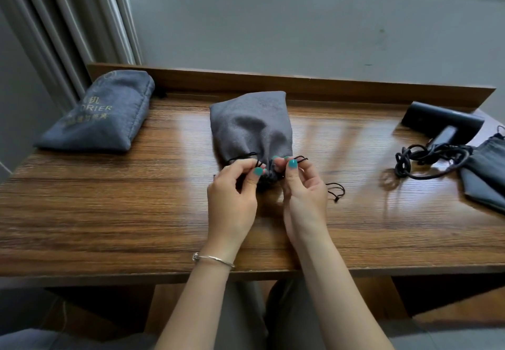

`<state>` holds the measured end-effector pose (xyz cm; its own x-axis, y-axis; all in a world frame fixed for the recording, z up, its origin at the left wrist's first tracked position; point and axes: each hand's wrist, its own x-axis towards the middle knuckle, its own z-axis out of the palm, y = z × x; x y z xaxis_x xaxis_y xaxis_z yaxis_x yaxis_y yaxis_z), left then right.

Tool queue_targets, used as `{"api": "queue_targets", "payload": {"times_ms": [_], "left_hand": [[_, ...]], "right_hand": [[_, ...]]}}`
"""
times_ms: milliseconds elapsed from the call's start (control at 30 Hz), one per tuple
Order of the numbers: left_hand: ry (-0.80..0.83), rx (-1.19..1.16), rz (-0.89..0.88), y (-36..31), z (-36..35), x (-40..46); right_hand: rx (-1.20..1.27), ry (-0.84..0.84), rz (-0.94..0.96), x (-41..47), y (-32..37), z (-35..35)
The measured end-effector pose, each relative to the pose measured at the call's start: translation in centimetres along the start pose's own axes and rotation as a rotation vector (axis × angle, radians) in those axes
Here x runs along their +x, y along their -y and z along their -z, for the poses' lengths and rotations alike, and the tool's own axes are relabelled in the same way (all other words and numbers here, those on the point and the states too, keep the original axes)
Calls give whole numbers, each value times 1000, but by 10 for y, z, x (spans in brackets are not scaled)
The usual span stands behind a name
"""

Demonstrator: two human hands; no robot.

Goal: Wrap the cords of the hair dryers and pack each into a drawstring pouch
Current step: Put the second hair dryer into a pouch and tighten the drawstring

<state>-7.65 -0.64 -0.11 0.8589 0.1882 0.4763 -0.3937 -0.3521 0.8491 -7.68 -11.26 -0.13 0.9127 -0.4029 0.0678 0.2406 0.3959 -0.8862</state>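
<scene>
A full grey drawstring pouch (pixel 250 124) lies in the middle of the wooden table (pixel 109 199), its gathered mouth toward me. My left hand (pixel 232 196) and my right hand (pixel 303 193) each pinch the black drawstring (pixel 336 191) at that mouth, and a loose knotted end trails to the right. A black hair dryer (pixel 442 122) lies at the far right with its black cord (pixel 426 158) loosely tangled beside it. An empty grey pouch (pixel 483 174) lies flat at the right edge.
Another filled grey pouch (pixel 101 114) with gold lettering rests at the back left. A raised wooden ledge (pixel 300 87) runs along the table's far side below a grey wall. My knees show under the near edge.
</scene>
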Motion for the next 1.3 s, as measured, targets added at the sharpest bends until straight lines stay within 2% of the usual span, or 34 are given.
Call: {"api": "queue_targets", "payload": {"times_ms": [167, 267, 333, 467, 567, 633, 767, 867, 967, 1033, 1100, 1200, 1300], "left_hand": [[97, 76, -23, 8, 2, 6], [164, 76, 7, 9, 2, 7], [177, 23, 89, 10, 0, 9], [15, -62, 316, 11, -5, 8], [-116, -101, 406, 3, -9, 3], [-153, -171, 392, -2, -10, -2], [-12, -239, 267, -4, -7, -5], [30, -462, 317, -8, -5, -6], [67, -553, 353, -16, -6, -9], [43, -529, 349, -17, -7, -11], [41, -409, 291, -14, -7, -11], [139, -245, 202, -9, -3, -5], [271, -184, 203, -4, 2, 5]], "right_hand": [[-131, 162, -30, 1, -3, 9], [-116, 174, -58, 0, -3, 8], [-75, 157, -88, -1, -2, 6], [138, 88, -196, -3, -4, -2], [206, 23, -207, -7, -4, -7], [274, -17, -212, -9, -3, -9], [240, -19, -154, -14, 2, -8], [237, -17, -132, -16, 5, -6], [228, 3, -116, -19, 5, -6], [176, 20, -96, -20, 4, -7], [110, 27, -76, -20, 4, -7], [22, 28, -28, -17, 4, -6], [-141, 39, 79, -12, 7, -5]]}}
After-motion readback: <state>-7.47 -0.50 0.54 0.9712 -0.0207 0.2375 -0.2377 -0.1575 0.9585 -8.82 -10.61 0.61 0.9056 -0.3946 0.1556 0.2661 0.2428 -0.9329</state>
